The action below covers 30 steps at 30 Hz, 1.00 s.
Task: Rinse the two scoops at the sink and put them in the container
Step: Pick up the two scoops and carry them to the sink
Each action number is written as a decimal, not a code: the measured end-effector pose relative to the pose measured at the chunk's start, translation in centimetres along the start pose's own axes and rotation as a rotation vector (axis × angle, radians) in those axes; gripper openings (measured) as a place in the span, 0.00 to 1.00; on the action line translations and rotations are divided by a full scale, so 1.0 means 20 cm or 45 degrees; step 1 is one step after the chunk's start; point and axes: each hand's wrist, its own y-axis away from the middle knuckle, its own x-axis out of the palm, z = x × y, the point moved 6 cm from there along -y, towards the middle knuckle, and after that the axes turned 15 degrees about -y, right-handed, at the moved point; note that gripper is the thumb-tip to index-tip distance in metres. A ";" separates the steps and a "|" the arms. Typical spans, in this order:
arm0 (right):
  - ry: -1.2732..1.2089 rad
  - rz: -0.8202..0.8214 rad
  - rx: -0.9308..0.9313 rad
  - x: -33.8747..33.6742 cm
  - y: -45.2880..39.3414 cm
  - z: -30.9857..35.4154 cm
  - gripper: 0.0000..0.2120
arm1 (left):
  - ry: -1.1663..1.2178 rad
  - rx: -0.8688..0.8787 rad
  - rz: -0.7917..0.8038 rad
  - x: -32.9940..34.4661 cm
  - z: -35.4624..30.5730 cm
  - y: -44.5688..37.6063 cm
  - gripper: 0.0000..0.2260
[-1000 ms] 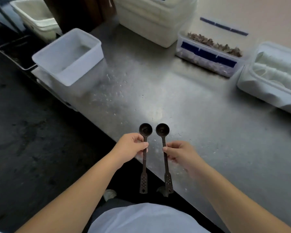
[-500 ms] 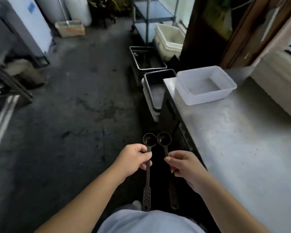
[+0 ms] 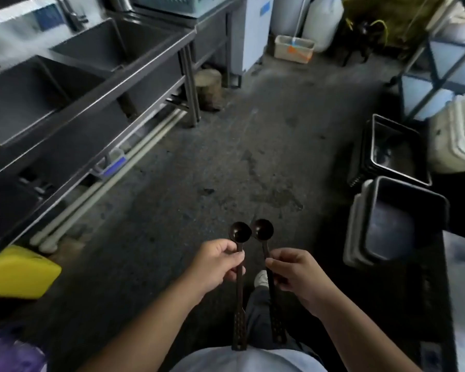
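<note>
Fingers of the left hand (image 3: 217,261) are curling shut around the handle of the left scoop (image 3: 239,267), and beside it the right hand (image 3: 295,275) is pinching the right scoop (image 3: 263,232) between thumb and fingers. Both scoops are standing upright over the dark floor (image 3: 199,157), their round bowls touching. Off to the far left the steel sink (image 3: 73,84) is sitting well apart from them.

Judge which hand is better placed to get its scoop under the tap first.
Left, probably. The left hand holds its scoop on the side nearer the sink, which lies off to the person's left. The right hand with the other scoop would have to cross over.
</note>
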 end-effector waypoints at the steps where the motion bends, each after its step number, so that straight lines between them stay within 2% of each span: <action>1: 0.011 0.042 0.011 0.02 -0.10 0.05 0.15 | 0.003 -0.020 -0.035 -0.05 -0.01 -0.06 0.05; 4: 0.099 0.133 0.029 0.08 -0.40 0.25 0.09 | 0.086 -0.037 -0.145 -0.21 -0.10 -0.26 0.03; 7: 0.205 0.207 0.069 0.14 -0.70 0.45 0.14 | 0.199 -0.048 -0.260 -0.37 -0.21 -0.43 0.03; 12: 0.365 0.412 0.092 0.33 -1.10 0.77 0.10 | 0.307 -0.120 -0.459 -0.64 -0.31 -0.67 0.04; 17: 0.418 0.548 0.153 0.60 -1.46 0.91 0.06 | 0.357 -0.201 -0.622 -0.95 -0.29 -0.85 0.05; 21: 0.469 0.663 0.161 0.84 -1.77 1.00 0.10 | 0.408 -0.211 -0.702 -1.24 -0.27 -1.03 0.04; 25: 0.462 0.742 0.154 1.13 -2.12 1.14 0.18 | 0.424 -0.200 -0.764 -1.63 -0.27 -1.29 0.03; 30: 0.500 0.714 0.121 1.50 -2.49 1.37 0.09 | 0.423 -0.160 -0.746 -2.11 -0.34 -1.55 0.03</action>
